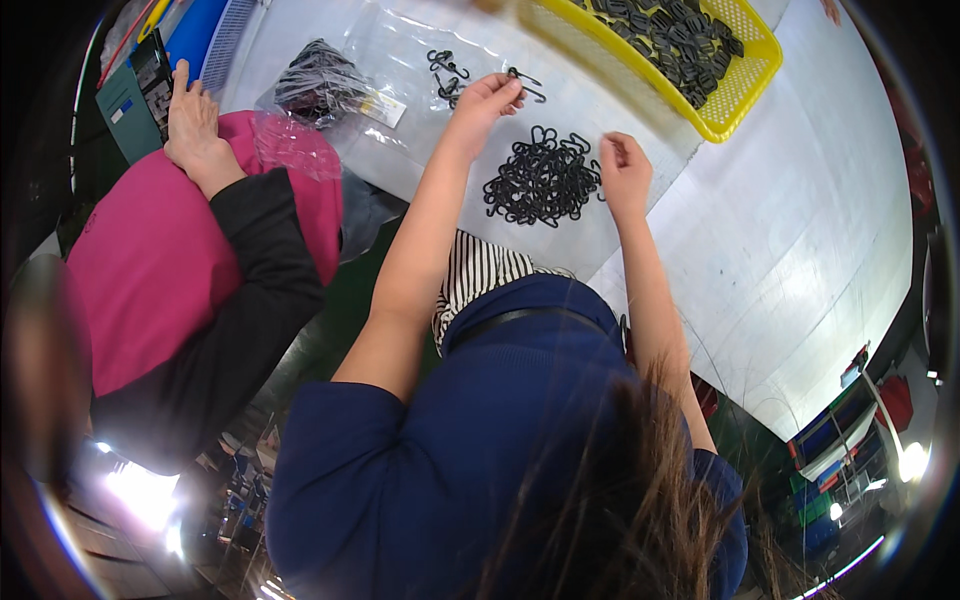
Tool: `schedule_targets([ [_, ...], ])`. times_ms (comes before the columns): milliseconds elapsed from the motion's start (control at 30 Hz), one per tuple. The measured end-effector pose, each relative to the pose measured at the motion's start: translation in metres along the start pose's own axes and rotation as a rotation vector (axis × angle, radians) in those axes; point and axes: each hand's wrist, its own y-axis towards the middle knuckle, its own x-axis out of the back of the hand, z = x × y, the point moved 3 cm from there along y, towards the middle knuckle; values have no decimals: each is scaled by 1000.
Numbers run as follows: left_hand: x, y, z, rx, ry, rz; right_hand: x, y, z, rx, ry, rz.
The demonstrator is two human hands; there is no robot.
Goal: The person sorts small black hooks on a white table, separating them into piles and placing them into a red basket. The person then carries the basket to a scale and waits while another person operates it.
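Note:
A pile of small black plastic hooks point(541, 181) lies on the white table point(800, 230). My right hand point(623, 170) rests at the pile's right edge, fingers curled; whether it pinches a hook I cannot tell. My left hand point(486, 98) reaches past the pile, fingertips closed on a single black hook point(527, 86). A few loose hooks point(446, 74) lie on a clear plastic sheet point(400, 45) just left of that hand.
A yellow mesh basket point(735, 90) full of black hooks stands at the far right. A clear bag of black hooks point(318, 82) lies at the far left. A co-worker in pink and black point(190, 260) stands left, a hand point(192, 125) on a pink surface.

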Motion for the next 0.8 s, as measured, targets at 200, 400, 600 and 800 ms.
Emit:
schedule_targets([
  [200, -23, -21, 8, 4, 97, 133, -30, -1, 55, -386, 436, 463],
  [400, -45, -30, 11, 76, -117, 308, -26, -17, 50, -449, 529, 466],
  [600, -53, -39, 19, 202, -241, 256, -25, -35, 52, -586, 919, 579],
  [800, -59, -45, 24, 156, -184, 211, -30, -43, 48, -531, 730, 521],
])
